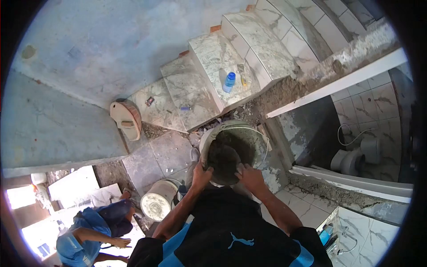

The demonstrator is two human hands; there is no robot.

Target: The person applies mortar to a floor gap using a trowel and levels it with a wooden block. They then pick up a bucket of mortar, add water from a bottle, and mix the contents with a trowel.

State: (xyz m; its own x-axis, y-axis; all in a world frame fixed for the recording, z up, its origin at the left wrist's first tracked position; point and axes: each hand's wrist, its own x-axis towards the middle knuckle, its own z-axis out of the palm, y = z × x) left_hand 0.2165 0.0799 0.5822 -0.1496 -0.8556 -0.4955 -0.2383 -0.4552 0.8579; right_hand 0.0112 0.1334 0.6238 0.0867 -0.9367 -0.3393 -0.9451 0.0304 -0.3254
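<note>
A large pale bucket (pixel 206 149) with a wire handle stands in front of me, its inside coated in grey. Dark grey material that looks like mortar (pixel 222 155) lies in it, with a darker rounded patch nearest me that I cannot make out clearly. My left hand (pixel 202 175) is closed at the bucket's near left rim. On the near right side, my right hand (pixel 250 178) is closed too, its fingers curled over the edge. Some fingertips are hidden.
Marble-patterned stairs (pixel 209 53) rise ahead, holding a blue bottle (pixel 229 82). A lidded bucket (pixel 156 202) stands left, near a person in blue (pixel 95 229) bending low. A rounded board (pixel 126 120) leans against the wall. A doorway at right shows a toilet (pixel 353 160).
</note>
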